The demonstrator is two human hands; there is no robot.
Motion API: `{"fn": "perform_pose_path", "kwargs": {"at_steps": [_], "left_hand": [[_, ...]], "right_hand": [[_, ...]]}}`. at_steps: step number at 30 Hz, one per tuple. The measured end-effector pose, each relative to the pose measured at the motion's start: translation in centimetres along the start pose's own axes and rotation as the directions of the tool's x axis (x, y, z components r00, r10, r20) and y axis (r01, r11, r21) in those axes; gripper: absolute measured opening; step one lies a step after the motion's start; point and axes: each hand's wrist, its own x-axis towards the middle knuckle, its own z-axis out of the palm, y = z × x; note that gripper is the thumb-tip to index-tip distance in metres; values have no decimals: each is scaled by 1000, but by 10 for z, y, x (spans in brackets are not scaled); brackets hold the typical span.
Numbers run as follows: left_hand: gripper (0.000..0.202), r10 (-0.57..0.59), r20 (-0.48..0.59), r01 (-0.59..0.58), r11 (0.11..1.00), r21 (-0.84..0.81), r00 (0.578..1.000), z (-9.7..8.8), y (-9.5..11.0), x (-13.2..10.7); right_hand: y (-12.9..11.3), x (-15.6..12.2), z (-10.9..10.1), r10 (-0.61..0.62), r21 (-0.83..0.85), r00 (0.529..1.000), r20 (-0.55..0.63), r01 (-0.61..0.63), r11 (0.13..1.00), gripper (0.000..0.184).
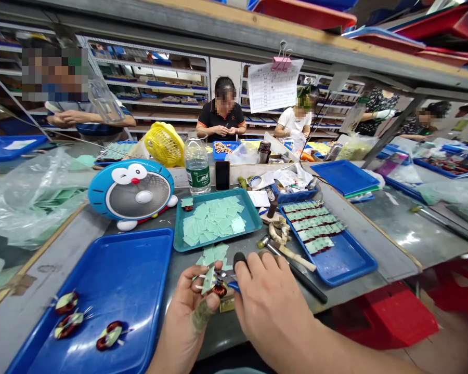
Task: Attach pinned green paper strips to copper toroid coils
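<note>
Pinched in the fingers of my left hand [193, 296] is a toroidal coil [219, 289] wound with copper wire, a pale green board [208, 279] standing against it. Green wrapping covers the left thumb. My right hand [271, 291] is closed around blue-handled pliers [233, 285], whose metal tip reaches the coil; most of the tool is hidden by the fingers. A black cover sits on one right fingertip. Just beyond the hands, loose green boards [214, 254] lie on the bench. More boards fill a teal tray [257, 224], with one coil at its corner.
At left, a blue tray [140, 259] holds three coils [109, 335]. Rows of board-topped coils stand in a right-hand blue tray [351, 262]. A hammer [296, 272] lies between. Behind are a cartoon fan [101, 192], a water bottle [197, 166] and several co-workers.
</note>
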Motion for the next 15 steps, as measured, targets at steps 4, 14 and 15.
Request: {"fn": "perform_pose_path", "kwargs": {"at_steps": [4, 14, 15], "left_hand": [[54, 58, -55, -54, 996, 71, 997, 0, -3, 0], [52, 72, -12, -70, 989, 130, 997, -6, 1, -5], [52, 61, 3, -61, 991, 120, 998, -8, 1, -5]], "right_hand": [[-1, 0, -2, -33, -61, 999, 5, 34, 998, 13], [2, 0, -1, -43, 105, 997, 65, 36, 994, 11], [5, 1, -2, -18, 193, 997, 80, 2, 981, 10]]}}
